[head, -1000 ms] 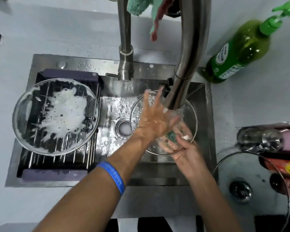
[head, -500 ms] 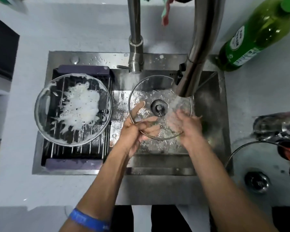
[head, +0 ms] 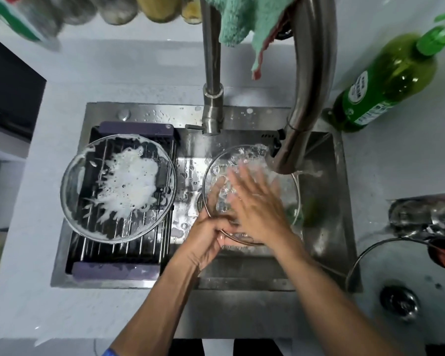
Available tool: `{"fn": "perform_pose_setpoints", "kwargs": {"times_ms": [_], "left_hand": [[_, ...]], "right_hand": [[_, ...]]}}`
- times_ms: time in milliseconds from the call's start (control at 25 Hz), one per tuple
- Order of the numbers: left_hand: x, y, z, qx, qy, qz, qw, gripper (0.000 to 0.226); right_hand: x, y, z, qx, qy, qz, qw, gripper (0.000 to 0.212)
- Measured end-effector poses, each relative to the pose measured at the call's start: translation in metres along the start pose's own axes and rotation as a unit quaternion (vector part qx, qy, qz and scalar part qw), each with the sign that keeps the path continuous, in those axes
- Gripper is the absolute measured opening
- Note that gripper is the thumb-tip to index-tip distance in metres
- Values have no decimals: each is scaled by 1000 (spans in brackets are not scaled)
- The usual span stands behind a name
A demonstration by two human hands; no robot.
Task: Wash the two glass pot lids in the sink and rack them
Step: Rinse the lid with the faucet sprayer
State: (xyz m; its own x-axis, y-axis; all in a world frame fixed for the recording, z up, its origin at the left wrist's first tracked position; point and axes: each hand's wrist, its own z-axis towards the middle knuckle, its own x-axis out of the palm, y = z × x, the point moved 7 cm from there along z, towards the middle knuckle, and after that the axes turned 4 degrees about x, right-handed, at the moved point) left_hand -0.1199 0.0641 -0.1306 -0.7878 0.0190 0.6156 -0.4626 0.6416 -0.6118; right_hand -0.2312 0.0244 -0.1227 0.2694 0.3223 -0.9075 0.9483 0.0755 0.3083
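A: On the left, a soapy lid lies on the rack, not rinsed yet.

B: In the sink, the left hand pinches the second lid by its rim under the faucet; the right hand rubs the glass with flat fingers.

A: So it is the rinsing step. Next probably racking it, gripping firmly, because it is slippery.

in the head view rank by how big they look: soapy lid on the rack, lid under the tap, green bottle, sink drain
1-2. soapy lid and lid under the tap: too alike to rank
3. green bottle
4. sink drain, mostly hidden
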Motion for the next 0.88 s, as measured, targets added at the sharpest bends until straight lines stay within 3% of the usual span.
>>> {"fn": "perform_pose_setpoints", "kwargs": {"times_ms": [80,120,160,200,240,280,320,360,480,560,680,800,840,880], "left_hand": [[-11,-16,5,-35,43,32,998,93],[-16,-22,7,-49,19,57,997,84],[-13,-21,8,-45,-41,93,994,72],[-9,-14,6,-17,-129,103,986,59],[-6,-2,5,16,-199,59,978,53],[-1,9,3,36,-240,12,970,55],[4,12,4,46,-235,-25,971,60],[6,9,8,30,-204,-13,978,63],[-7,-20,10,26,-157,100,982,59],[-14,-29,2,62,-199,50,977,63],[-4,-21,3,11,-117,63,991,63],[-10,-28,-9,72,-230,52,969,53],[-1,-28,-10,76,-201,16,977,55],[6,-28,-10,60,-155,4,986,56]], "right_hand": [[-29,-40,11,161,-90,16,983,62],[-37,-63,9,249,-127,105,954,56],[-30,-78,0,320,-135,263,900,45],[-11,-84,-14,367,-147,445,803,30],[8,-83,-25,402,-159,565,703,17],[25,-77,-31,416,-149,640,628,11],[34,-72,-32,420,-125,699,566,10],[36,-70,-32,417,-89,735,527,13],[23,-65,-15,344,-26,783,517,31],[22,-64,-11,331,9,787,520,31],[18,-71,-5,348,27,755,555,25],[15,-64,-9,332,-14,792,513,25],[11,-61,-8,330,-2,787,521,26],[4,-59,-6,330,17,764,554,27]]}}
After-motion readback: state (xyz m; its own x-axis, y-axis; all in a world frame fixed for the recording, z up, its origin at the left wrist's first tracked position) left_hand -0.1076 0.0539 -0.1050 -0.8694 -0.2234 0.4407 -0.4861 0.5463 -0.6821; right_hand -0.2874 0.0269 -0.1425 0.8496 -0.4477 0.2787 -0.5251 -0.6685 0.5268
